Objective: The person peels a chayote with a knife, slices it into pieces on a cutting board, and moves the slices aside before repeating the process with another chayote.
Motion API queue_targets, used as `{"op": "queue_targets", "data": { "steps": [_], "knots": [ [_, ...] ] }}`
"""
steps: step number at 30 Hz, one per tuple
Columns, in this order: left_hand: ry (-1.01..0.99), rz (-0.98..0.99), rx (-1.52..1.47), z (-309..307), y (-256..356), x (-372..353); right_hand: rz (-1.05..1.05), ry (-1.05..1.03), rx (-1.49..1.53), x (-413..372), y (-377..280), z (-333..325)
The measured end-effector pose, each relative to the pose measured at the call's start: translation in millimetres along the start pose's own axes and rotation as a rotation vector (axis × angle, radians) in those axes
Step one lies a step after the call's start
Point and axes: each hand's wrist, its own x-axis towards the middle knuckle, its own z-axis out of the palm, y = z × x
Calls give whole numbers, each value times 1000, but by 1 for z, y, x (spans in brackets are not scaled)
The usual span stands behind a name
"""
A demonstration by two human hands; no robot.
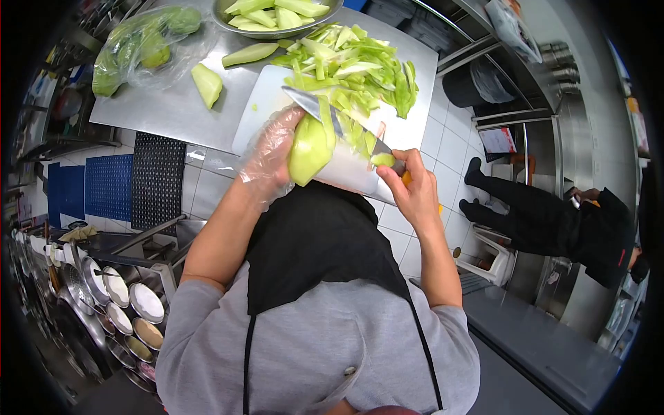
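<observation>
My left hand (275, 149), in a clear plastic glove, is wrapped round a peeled pale green vegetable (311, 149) above the near edge of the white cutting board (252, 114). My right hand (413, 185), bare, grips the handle of a large knife (346, 128). The blade points up and left across the vegetable's top, and a strip of green lies along it. Green peelings (353, 66) are heaped on the board and the steel table beyond. Left of the board lie two cut pieces, one of them a wedge (207, 86).
A metal bowl (225, 22) of cut pieces stands at the far edge beside a plastic bag (149, 52) of green vegetables on the steel table (166, 114). At the right, another person (560, 218) in black stands by a counter. Containers (146, 303) fill the lower left.
</observation>
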Motion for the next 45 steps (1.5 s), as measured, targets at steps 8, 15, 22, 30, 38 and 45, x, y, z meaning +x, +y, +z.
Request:
{"op": "queue_targets", "data": {
  "steps": [8, 15, 22, 30, 38, 45],
  "knots": [
    [-157, -178, -227, -34, -13, -1, 235, 49, 97, 22, 9, 14],
    [-202, -126, -292, -37, -14, 2, 205, -36, 109, 5, 9, -1],
    [68, 60, -129, -12, -2, 3, 120, -149, 66, -20, -1, -18],
    [40, 145, -56, -10, -4, 8, 93, -105, 60, -27, 1, -9],
    [89, 192, -58, -7, -8, 11, 107, -73, 58, -29, -3, 3],
    [117, 206, -99, -9, -11, 9, 52, -5, -1, -20, -7, 16]
  ]
}}
